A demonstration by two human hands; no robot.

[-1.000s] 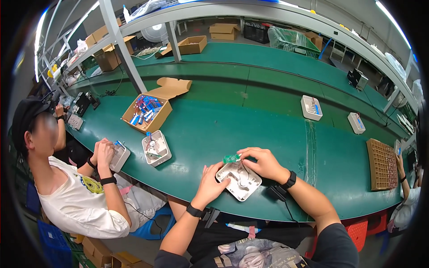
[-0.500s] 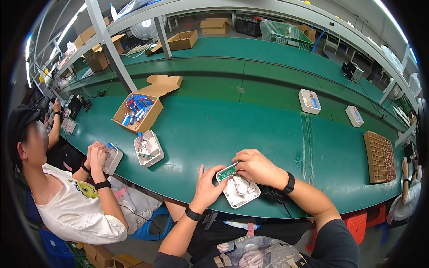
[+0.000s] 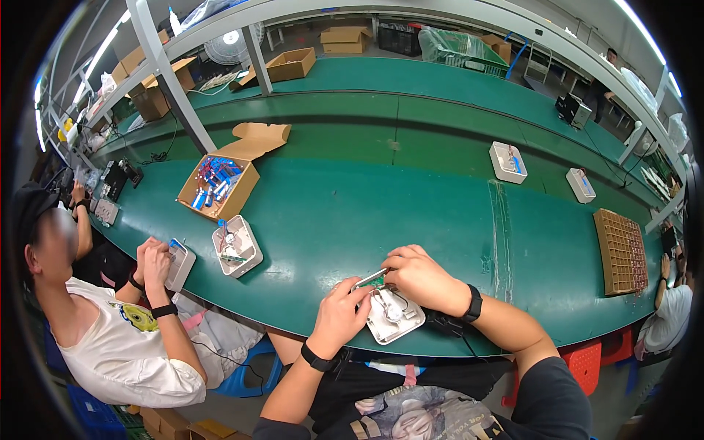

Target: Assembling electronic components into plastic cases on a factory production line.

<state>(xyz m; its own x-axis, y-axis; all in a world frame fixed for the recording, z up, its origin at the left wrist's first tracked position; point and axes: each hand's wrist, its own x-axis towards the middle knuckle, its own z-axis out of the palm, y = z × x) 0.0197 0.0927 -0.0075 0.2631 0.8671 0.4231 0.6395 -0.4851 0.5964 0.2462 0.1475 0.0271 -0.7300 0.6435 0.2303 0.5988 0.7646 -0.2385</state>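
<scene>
A white plastic housing (image 3: 400,331) rests at the table's near edge, with thin wires and a round white part inside. A green circuit board (image 3: 378,281) shows at its far end, partly covered by my fingers. My left hand (image 3: 342,315) is closed on the housing's far left corner, fingers over the rim. My right hand (image 3: 425,280) is bent over the far right side, thumb and fingertips pinched together at the board. What those fingertips hold is hidden.
To the left, a co-worker's hands (image 3: 154,264) work on another white housing (image 3: 180,265). Nearby are an open housing (image 3: 238,248) and a cardboard box (image 3: 242,183) of blue cylindrical cells. Two housings (image 3: 507,163) lie far right, beside a divided cardboard tray (image 3: 620,253). A black cabled object (image 3: 447,323) sits by my right wrist.
My left fingers have moved in over the housing's far rim, covering more of the green board. My right hand stays pinched at nearly the same place. The view has shifted slightly.
</scene>
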